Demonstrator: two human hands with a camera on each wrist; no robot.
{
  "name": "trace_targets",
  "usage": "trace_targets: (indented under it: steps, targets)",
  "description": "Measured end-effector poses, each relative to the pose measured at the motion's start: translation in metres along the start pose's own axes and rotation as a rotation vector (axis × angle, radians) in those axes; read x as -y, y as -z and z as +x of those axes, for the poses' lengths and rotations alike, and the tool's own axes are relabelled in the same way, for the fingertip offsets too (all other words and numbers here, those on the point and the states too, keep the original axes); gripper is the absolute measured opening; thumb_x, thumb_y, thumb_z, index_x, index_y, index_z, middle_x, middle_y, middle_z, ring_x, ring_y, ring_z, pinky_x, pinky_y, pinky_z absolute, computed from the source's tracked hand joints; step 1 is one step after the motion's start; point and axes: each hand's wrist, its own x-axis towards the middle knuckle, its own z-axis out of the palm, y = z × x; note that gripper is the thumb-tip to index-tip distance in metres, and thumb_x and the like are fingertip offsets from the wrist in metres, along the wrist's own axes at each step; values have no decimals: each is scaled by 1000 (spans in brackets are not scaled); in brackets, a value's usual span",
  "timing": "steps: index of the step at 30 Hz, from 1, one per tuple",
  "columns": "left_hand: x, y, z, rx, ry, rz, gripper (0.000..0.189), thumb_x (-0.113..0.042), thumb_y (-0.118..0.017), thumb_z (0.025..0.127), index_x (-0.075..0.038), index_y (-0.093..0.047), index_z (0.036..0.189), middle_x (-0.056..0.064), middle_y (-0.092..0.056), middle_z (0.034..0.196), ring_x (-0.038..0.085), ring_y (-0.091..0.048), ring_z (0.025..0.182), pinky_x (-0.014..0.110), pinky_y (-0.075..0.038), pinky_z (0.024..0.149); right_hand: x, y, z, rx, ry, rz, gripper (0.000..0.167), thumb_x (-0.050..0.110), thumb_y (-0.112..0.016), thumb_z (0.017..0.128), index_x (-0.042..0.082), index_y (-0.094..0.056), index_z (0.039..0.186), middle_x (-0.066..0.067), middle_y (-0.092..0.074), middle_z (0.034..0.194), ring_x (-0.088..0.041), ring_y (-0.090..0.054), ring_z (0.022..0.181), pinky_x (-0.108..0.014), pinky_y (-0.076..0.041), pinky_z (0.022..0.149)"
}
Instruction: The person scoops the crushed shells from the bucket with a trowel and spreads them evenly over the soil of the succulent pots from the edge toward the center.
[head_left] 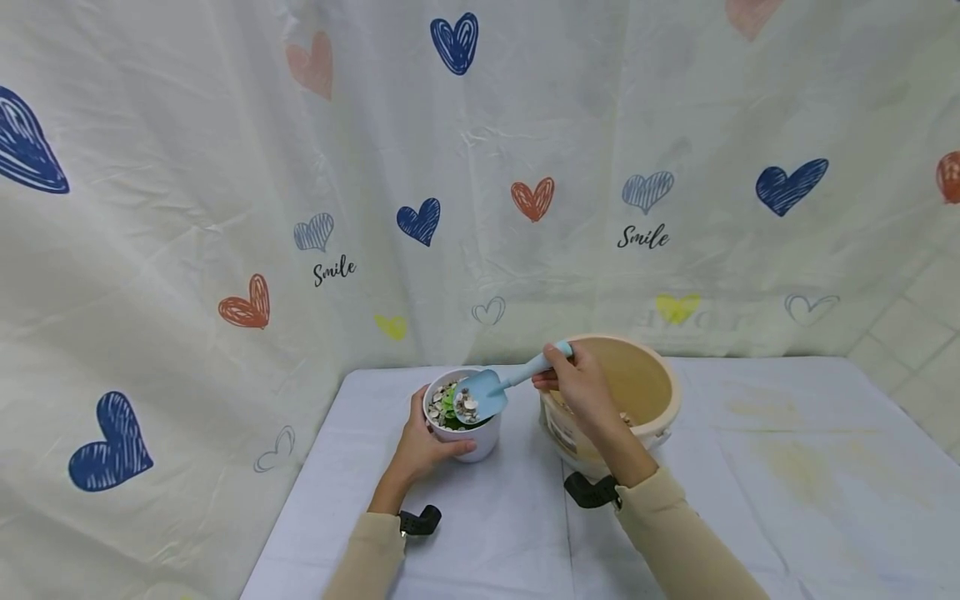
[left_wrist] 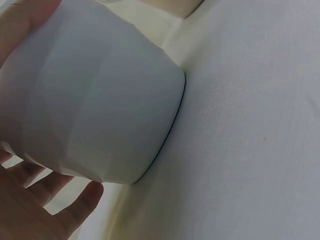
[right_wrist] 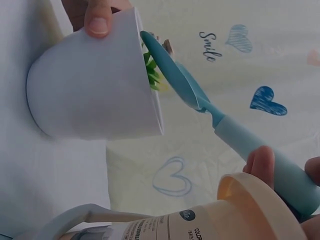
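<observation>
A white flower pot (head_left: pixel 480 440) stands on the table, holding a small green plant (head_left: pixel 448 402) among pale stone chips. My left hand (head_left: pixel 423 446) grips the pot from the left, with the thumb across its front and the fingers round the far side. In my right hand (head_left: pixel 581 387) I hold a light blue hand trowel (head_left: pixel 486 392) by its handle. Its blade, with stone chips (head_left: pixel 467 407) on it, is over the pot's rim and hides part of the plant. In the right wrist view, the trowel's blade (right_wrist: pixel 172 75) slopes down toward the pot's mouth.
A cream bucket (head_left: pixel 660 392) with a label and a handle stands right of the pot, under my right forearm, with some chips inside. A white cloth (head_left: pixel 750 500) covers the table. Behind it hangs a curtain (head_left: pixel 525 275) printed with hearts.
</observation>
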Motion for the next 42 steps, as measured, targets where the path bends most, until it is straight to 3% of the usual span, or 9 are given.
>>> trace_targets:
  steps: [19, 25, 42]
  targets:
    - [-1, 2, -1, 25, 7, -28, 117, -25, -100, 64, -30, -25, 154, 0, -41, 157, 29, -40, 148, 60, -31, 120, 1, 0, -2, 58, 18, -23, 28, 26, -49, 109, -2, -51, 114, -12, -65, 96, -13, -71, 80, -24, -61, 77]
    - [0, 3, -1, 29, 12, -21, 118, -26, -99, 64, -30, -24, 155, 1, -40, 158, 30, -41, 147, 59, -36, 117, -1, 0, -2, 63, 20, -27, 29, 26, -48, 109, -3, -50, 114, -12, -65, 95, -14, -71, 80, -24, -61, 77]
    - [2, 9, 1, 52, -8, -40, 113, -26, -98, 66, -30, -29, 156, -1, -42, 157, 31, -41, 147, 60, -35, 118, 0, 0, -2, -2, 19, 6, 32, 26, -47, 110, -4, -50, 119, -10, -62, 99, -13, -69, 79, -22, -60, 76]
